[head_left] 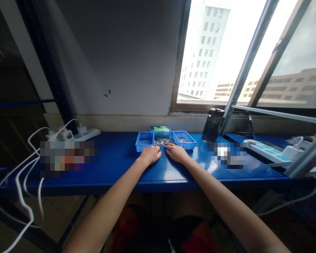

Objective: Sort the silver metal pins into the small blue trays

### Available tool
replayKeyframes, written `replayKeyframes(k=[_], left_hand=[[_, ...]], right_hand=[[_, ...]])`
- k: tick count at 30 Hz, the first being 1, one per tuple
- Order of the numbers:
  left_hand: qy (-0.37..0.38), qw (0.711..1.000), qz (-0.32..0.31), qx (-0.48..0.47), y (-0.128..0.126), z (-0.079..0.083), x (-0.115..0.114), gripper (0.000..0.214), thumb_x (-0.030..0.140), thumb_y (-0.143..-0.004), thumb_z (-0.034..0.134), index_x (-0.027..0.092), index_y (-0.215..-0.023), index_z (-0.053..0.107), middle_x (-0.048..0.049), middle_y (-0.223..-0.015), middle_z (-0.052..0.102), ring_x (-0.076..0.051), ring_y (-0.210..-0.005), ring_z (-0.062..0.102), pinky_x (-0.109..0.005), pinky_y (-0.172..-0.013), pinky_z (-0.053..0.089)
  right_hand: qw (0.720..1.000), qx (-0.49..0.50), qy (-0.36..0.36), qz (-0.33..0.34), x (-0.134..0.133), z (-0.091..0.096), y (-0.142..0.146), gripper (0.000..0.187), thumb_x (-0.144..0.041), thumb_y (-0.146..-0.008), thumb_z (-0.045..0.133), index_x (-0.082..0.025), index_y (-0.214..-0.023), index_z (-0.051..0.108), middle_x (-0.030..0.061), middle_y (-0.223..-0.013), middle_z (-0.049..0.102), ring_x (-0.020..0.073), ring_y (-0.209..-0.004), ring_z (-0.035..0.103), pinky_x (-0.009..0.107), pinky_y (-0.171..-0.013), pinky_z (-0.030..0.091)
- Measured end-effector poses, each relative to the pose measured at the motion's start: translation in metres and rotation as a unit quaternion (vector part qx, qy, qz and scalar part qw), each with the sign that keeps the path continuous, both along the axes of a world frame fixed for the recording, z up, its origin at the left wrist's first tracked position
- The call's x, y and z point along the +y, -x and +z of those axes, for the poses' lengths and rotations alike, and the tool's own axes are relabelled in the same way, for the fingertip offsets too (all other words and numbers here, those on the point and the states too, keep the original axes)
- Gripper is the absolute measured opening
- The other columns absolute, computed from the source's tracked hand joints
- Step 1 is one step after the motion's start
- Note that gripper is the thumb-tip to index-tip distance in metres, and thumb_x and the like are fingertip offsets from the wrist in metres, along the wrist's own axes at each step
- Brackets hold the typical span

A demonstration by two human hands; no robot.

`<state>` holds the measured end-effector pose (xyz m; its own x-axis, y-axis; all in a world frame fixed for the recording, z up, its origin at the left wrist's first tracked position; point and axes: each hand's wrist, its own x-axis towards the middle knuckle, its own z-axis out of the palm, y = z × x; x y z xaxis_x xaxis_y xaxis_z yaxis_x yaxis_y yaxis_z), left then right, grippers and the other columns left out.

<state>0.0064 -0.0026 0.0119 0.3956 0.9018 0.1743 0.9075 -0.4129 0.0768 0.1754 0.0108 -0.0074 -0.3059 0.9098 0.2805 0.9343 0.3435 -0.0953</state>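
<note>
A heap of small shiny metal pieces (pixel 164 141), too small to name for certain, lies on the blue table between two blue bins. My left hand (pixel 150 154) rests palm down just in front of the left blue bin (pixel 144 147), fingers loosely bent towards the heap. Close to the near right side of the heap is my right hand (pixel 177 153), also palm down, its fingers a little apart. Neither hand shows anything in it. A few metal pieces lie in the left bin, and more are in the right blue bin (pixel 189 145).
Behind the heap stands a third blue bin (pixel 160 134) holding green packets. A black container (pixel 213 124) is by the window. White power strips (pixel 86 135) with cables lie at both sides. Pixelated patches hide items left and right on the blue table (pixel 116 168).
</note>
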Motion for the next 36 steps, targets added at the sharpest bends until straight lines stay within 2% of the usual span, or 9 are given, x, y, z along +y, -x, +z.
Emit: replayKeyframes(k=[16,22,28,36], left_hand=[[0.003,1.0,0.005,0.008,-0.0004,0.0002,0.0007,0.03,0.039,-0.083,0.036,0.02,-0.095,0.057,-0.0101,-0.093,0.063,-0.024,-0.087,0.059,-0.033,-0.073,0.044],[0.007,1.0,0.011,0.01,-0.0007,0.0012,-0.0009,0.031,0.039,-0.083,0.037,0.019,-0.097,0.057,-0.0104,-0.095,0.062,-0.024,-0.089,0.058,-0.032,-0.075,0.043],[0.006,1.0,0.012,0.008,-0.0012,0.0009,0.0001,0.031,0.039,-0.083,0.037,0.02,-0.097,0.057,-0.0101,-0.094,0.063,-0.024,-0.088,0.058,-0.031,-0.074,0.043],[-0.003,1.0,-0.002,0.002,0.0012,-0.0031,0.003,0.03,0.039,-0.083,0.037,0.02,-0.095,0.056,-0.0102,-0.092,0.063,-0.024,-0.086,0.059,-0.032,-0.073,0.043]], right_hand=[[1.0,-0.004,-0.003,-0.008,0.0045,-0.0002,0.0025,0.043,-0.046,-0.086,0.032,-0.026,-0.12,0.049,0.0057,-0.129,0.044,0.0218,-0.108,0.049,0.035,-0.086,0.04],[1.0,0.003,0.0,-0.006,0.0029,0.0,0.0024,0.04,-0.044,-0.086,0.032,-0.026,-0.113,0.055,0.005,-0.121,0.051,0.0211,-0.105,0.051,0.033,-0.086,0.04],[0.999,0.014,-0.009,-0.03,0.0021,0.0006,0.002,0.04,-0.044,-0.084,0.036,-0.026,-0.116,0.052,0.0065,-0.129,0.043,0.0231,-0.105,0.051,0.035,-0.083,0.041],[0.999,0.012,-0.005,-0.03,0.0015,0.0009,0.003,0.037,-0.043,-0.085,0.035,-0.024,-0.106,0.058,0.0068,-0.111,0.058,0.0216,-0.1,0.054,0.031,-0.081,0.041]])
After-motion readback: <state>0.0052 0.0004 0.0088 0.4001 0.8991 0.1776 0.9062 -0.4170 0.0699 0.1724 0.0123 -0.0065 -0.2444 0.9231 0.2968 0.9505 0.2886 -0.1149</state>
